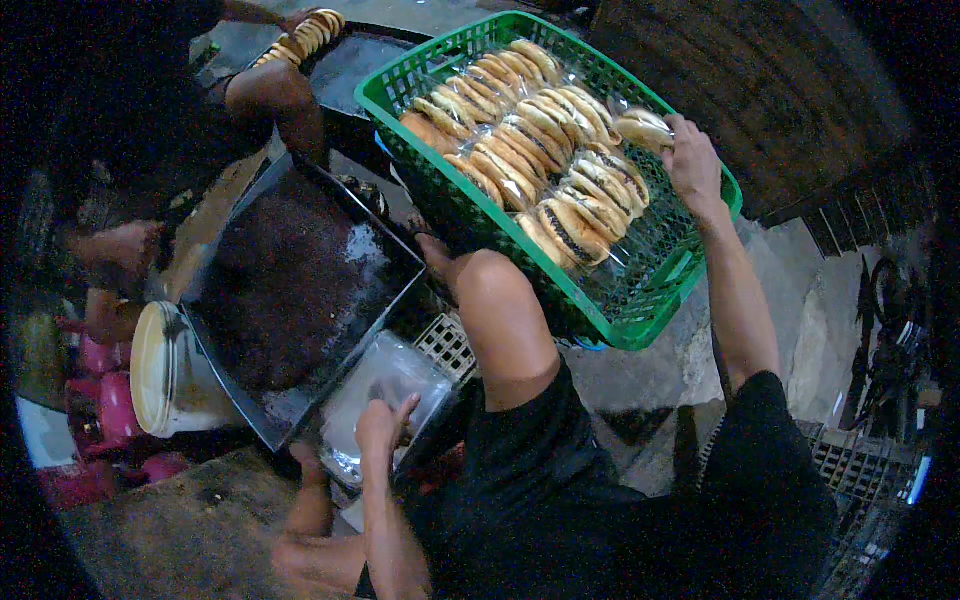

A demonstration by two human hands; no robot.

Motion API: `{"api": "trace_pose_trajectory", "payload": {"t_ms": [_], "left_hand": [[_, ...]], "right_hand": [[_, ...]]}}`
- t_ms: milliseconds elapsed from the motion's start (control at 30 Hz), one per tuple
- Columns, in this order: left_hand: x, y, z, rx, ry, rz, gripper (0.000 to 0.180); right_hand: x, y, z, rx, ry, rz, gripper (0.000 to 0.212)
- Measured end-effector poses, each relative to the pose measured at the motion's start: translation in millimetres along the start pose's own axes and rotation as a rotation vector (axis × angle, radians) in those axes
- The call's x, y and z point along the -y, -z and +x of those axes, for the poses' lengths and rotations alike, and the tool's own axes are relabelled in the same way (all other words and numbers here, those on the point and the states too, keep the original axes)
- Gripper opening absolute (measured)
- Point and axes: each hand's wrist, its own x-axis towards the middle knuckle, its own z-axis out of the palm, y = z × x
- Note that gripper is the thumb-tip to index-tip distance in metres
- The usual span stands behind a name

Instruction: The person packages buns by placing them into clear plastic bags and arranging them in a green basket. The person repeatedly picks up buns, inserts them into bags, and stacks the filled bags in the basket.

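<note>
My right hand [692,165] is closed on a filled bun [643,129] in clear wrap, at the right side of a green plastic basket [480,190]. Inside the basket stand rows of similar wrapped buns [535,145], some showing a dark filling, others a pale one. Low in the middle, my left hand [380,428] is over a stack of clear plastic bags [370,385]. Its thumb sticks out to the right, apart from the loosely bent fingers, and nothing shows in its grip. Whether its fingertips touch the bags is hard to see.
A large tray [408,276] of dark brown granules lies left of my knee, beside a pale bucket [152,370]. Another person's hand [295,30] is at a row of buns [318,35] at the far left. Pink objects [105,400] lie beyond the bucket.
</note>
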Motion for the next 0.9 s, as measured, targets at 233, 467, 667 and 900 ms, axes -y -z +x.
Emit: {"api": "trace_pose_trajectory", "payload": {"t_ms": [233,467,667,900], "left_hand": [[21.4,-6.3,-12.7,0.061,-0.009,-0.371,0.046],[-36.0,48.0,-54.7,-0.803,-0.403,-0.498,0.034],[3.1,83.8,-37.6,-0.313,-0.255,-2.206,0.033],[53.9,141.7,-26.7,-1.166,0.109,-1.423,0.022]], "right_hand": [[119.2,-32.0,32.7,0.216,0.205,0.228,0.063],[360.2,-12.9,-144.2,0.640,0.849,0.960,0.028],[366.3,-47.9,-146.0,0.774,0.147,1.500,0.018],[434.8,-22.8,-137.7,0.914,0.120,1.407,0.035]]}}
